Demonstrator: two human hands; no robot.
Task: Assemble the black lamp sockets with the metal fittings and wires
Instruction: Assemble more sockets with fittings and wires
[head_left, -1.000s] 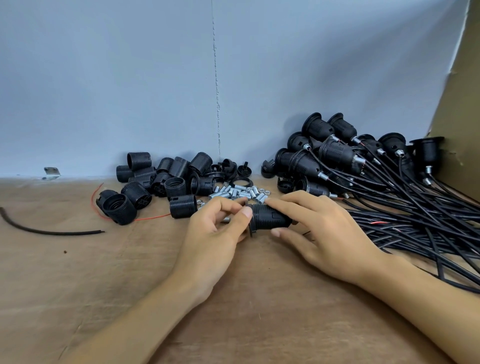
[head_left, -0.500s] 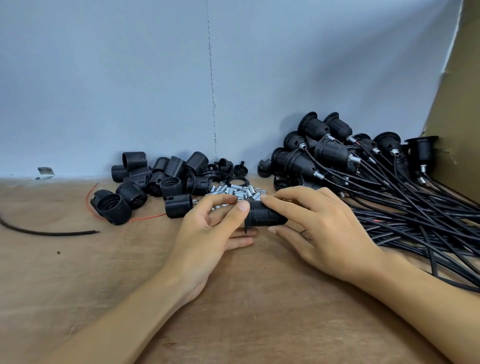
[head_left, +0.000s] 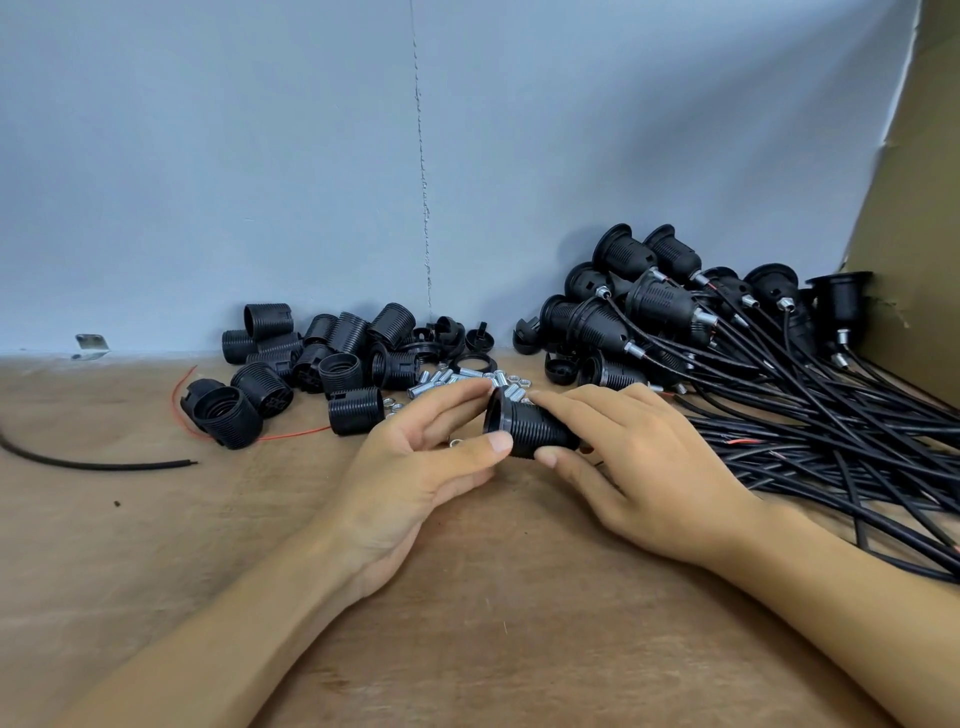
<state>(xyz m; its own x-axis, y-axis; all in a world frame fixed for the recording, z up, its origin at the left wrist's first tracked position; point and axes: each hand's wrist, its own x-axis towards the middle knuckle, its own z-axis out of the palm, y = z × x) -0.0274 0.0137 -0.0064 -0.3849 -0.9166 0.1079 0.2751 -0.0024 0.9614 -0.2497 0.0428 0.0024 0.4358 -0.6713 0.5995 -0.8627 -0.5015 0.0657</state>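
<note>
Head view: the left hand (head_left: 415, 467) and right hand (head_left: 644, 467) both grasp one black socket (head_left: 530, 428) with their fingers, over the bench (head_left: 467, 649).

I have both forearms reaching in over the tabletop (head_left: 519, 623) from its near edge, the left from the near-left corner, the right from the near-right, meeting around mid-table. My left hand (head_left: 415, 467) pinches the flanged end of a black socket (head_left: 535, 431) between thumb and forefinger, palm turned inward. My right hand (head_left: 644, 467) wraps the socket's body, fingers over, thumb beneath.
</note>
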